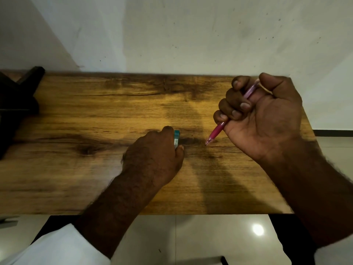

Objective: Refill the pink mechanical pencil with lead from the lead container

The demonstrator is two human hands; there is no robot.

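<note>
My right hand [267, 119] is closed in a fist around the pink mechanical pencil [217, 131], held above the right side of the wooden table [95, 121]. The pencil's tip points down and left, close to the tabletop; its upper end shows between my thumb and forefinger. My left hand [154, 157] rests on the table's middle, fingers pinched on a small teal lead container [176, 139] with a white label. Most of the container is hidden behind my fingers. The pencil tip and the container are a short gap apart.
A dark, black object [17, 104] stands at the table's far left edge. A pale wall rises behind the table. Glossy light floor tiles [191, 236] show below the near edge, and white sleeves cover both forearms at the bottom corners.
</note>
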